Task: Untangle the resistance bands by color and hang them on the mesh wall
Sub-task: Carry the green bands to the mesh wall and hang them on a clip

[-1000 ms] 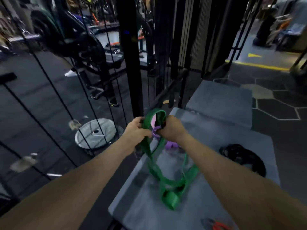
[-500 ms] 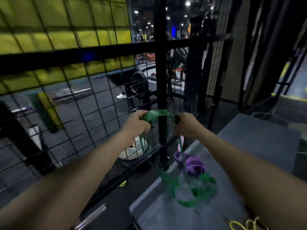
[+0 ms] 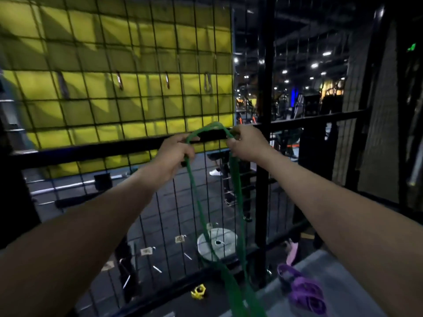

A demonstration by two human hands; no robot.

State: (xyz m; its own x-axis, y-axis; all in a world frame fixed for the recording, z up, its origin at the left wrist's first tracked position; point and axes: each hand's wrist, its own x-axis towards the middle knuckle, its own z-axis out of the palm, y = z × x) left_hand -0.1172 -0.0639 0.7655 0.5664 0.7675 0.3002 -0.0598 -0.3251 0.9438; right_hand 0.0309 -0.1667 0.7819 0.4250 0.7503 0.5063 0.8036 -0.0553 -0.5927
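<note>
A green resistance band (image 3: pixel 196 202) hangs as a long loop in front of the black mesh wall (image 3: pixel 142 106). My left hand (image 3: pixel 175 152) and my right hand (image 3: pixel 246 144) each grip its top, held up against the wall's thick horizontal bar. The loop's lower end runs down out of the frame's bottom edge. A purple band (image 3: pixel 302 291) lies bunched on the grey platform (image 3: pixel 338 271) at the lower right, with a pink band (image 3: pixel 291 252) beside it at the platform's edge. Several metal clip hooks (image 3: pixel 168 80) hang in a row on the mesh above my hands.
A thick black post (image 3: pixel 265 133) stands right of my hands. Behind the mesh are a yellow mat (image 3: pixel 68 53), a weight plate (image 3: pixel 217 245) on the floor, and gym machines. A small yellow object (image 3: pixel 198 292) lies by the lower rail.
Both hands have lifted the green band higher, up to the wall's horizontal bar. The band has pulled free of the purple one, which stays on the platform. My view has tilted upward.
</note>
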